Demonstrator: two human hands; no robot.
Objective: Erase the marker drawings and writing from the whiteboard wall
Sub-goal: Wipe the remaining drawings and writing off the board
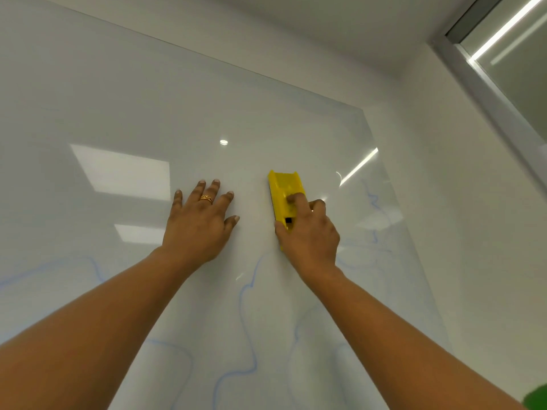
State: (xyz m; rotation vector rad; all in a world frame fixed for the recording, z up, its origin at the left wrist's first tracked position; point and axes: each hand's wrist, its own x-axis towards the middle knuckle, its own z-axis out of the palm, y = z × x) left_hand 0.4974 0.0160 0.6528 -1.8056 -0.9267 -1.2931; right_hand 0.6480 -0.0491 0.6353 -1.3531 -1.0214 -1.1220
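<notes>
A glossy white whiteboard wall (118, 99) fills most of the view, and its upper right corner shows above the hands. The right hand (309, 235) grasps a yellow rectangular plastic eraser (285, 184), which lies flat against the board, nearer its right edge than its left and well below its top edge. The hand covers the eraser's lower half: the thumb lies against its left side, the index finger lies along its back, and the other fingers curl round its right side. The eraser's upper end sticks out above the fingertips. The left hand (198, 223) is released and holds nothing. It rests on the board with palm and spread, straight fingers flat against it, just left of the eraser and apart from it, and it wears a gold ring (206, 198) on one finger. Faint blue marker lines (247, 306) curve over the board below both hands and between the forearms. More pale blue traces (373, 199) run along the board's right edge, to the right of the eraser. Bright reflections of ceiling lights (124, 170) lie on the board left of the left hand.
</notes>
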